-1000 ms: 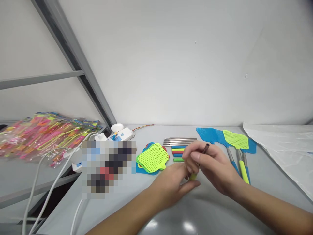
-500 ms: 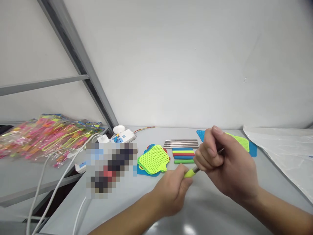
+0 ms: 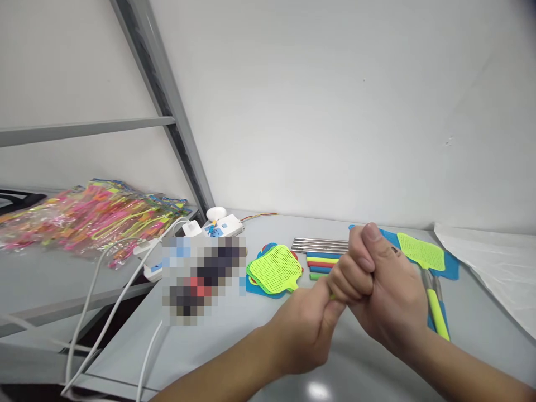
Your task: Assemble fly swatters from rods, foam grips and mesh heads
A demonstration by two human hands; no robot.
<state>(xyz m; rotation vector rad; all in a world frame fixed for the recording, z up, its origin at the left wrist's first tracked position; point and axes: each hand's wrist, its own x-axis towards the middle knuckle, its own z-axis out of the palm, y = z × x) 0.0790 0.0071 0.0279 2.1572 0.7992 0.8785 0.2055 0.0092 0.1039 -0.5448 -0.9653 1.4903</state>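
Observation:
My left hand [image 3: 307, 329] is closed in a fist around a yellow-green handle sleeve [image 3: 334, 297], of which only a sliver shows. Pressed against it, my right hand [image 3: 381, 287] is wrapped round a metal rod [image 3: 395, 249]; just a bit of its end peeks out by the thumb. The join between rod and sleeve is hidden by my fingers. Beyond my hands lie several bare metal rods [image 3: 320, 245] and a row of coloured handle sleeves [image 3: 320, 263]. Left of these is a stack of fly swatter heads, a yellow-green head [image 3: 275, 269] on top.
Fly swatters with yellow-green [image 3: 438, 315] and blue parts lie at the right, partly behind my right hand. White plastic sheeting [image 3: 481, 257] covers the far right. Power strips [image 3: 226, 225], white cables [image 3: 94, 301] and a pixelated patch are at left, beyond them bagged colourful items [image 3: 125, 218].
My hands have come together, covering the stretch of rod and most of the sleeve that showed between them. The view has shifted left, revealing more of the swatters at the right.

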